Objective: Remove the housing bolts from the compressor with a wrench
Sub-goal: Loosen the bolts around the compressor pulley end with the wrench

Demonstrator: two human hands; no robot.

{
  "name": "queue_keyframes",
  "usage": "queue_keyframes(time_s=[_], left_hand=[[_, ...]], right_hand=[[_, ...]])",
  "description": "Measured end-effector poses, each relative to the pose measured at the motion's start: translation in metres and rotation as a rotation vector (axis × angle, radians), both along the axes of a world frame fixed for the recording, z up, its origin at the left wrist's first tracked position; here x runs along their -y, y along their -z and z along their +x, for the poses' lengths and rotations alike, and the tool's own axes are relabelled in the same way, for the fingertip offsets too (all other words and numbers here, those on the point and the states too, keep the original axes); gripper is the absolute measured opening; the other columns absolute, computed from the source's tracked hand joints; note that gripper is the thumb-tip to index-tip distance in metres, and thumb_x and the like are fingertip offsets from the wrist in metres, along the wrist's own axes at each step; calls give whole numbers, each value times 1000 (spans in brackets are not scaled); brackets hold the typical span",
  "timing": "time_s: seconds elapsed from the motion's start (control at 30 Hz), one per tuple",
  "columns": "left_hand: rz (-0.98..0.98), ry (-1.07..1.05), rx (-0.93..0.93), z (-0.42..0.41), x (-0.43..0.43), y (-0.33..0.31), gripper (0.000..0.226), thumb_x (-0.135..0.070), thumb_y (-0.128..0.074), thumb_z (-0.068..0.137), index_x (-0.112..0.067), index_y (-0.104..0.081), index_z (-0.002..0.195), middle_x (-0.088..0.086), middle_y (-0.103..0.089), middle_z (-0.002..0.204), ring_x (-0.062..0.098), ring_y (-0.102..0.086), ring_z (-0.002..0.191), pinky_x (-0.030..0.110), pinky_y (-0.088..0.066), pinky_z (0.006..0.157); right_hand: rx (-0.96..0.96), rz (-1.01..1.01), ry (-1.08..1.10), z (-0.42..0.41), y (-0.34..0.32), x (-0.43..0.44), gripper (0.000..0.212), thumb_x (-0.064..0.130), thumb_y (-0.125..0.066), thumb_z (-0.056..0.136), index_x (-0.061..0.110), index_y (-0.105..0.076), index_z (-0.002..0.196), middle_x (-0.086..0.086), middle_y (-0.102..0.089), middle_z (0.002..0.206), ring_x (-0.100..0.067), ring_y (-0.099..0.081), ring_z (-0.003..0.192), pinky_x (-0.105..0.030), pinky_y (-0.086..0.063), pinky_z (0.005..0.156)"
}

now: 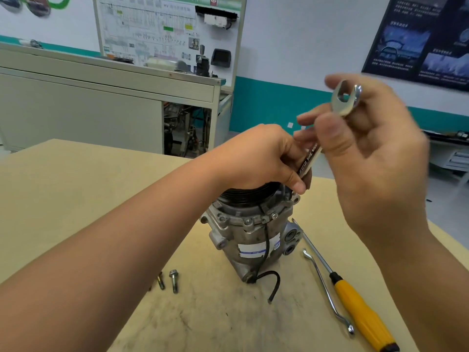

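GRIP: left hand [258,158] fingers clamp silver open-end wrench [345,101]; right hand [380,153] fingers curled by its head, hold unclear | RISK: free-standing grey cast-metal compressor [243,235] may topple under torque.

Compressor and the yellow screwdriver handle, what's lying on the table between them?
In the head view, a thin bent wrench lies on the table between the compressor and the yellow screwdriver handle.

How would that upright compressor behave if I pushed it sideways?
Probably heavy for its size: the compressor looks like cast metal. Standing on end, it may tip rather than slide. The left hand and right hand grip the wrench, so perhaps nothing steadies it.
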State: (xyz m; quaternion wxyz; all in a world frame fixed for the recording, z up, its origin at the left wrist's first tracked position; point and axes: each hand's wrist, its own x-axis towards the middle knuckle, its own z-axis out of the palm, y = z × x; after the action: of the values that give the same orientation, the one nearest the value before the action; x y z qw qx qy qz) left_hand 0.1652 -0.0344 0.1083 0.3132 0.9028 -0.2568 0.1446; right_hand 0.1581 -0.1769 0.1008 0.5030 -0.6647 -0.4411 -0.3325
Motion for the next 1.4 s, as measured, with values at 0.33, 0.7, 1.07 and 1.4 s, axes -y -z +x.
queue_keyframes(time_s=[0.33,0.7,1.07,1.4], left_hand=[[47,-29,23,-1,0,3,34,-19,-81,72,-35,-53,62,-37,-51,48,-20,-52,59,-2,-33,59],[-136,16,-94,0,-11,-4,19,-17,-59,94,-26,-71,105,-14,-69,103,-8,-58,103,7,-39,95],[-98,-182,32,7,-12,-5,13,-31,-72,82,-20,-78,82,-12,-43,44,1,-40,46,10,-31,48],[-171,-104,-194,8,-24,-1,10,-44,-67,82,-44,-73,73,-15,-71,88,-8,-60,82,3,-40,77]], right_hand=[[-20,126,-85,8,-8,-9,29,23,-32,102,15,-54,85,0,-61,63,-19,-62,54,-32,-52,54],[-549,45,-578,54,-33,-12,46,31,-21,103,8,-53,80,4,-51,50,-12,-46,44,-23,-45,52],[-860,95,-788,65,-38,-29,51,42,-19,103,14,-44,68,8,-24,47,-6,-15,41,-16,-18,38],[-964,-128,-969,68,-47,-40,63,47,-12,100,16,-47,59,8,-16,43,-7,-8,37,-11,-12,36]])
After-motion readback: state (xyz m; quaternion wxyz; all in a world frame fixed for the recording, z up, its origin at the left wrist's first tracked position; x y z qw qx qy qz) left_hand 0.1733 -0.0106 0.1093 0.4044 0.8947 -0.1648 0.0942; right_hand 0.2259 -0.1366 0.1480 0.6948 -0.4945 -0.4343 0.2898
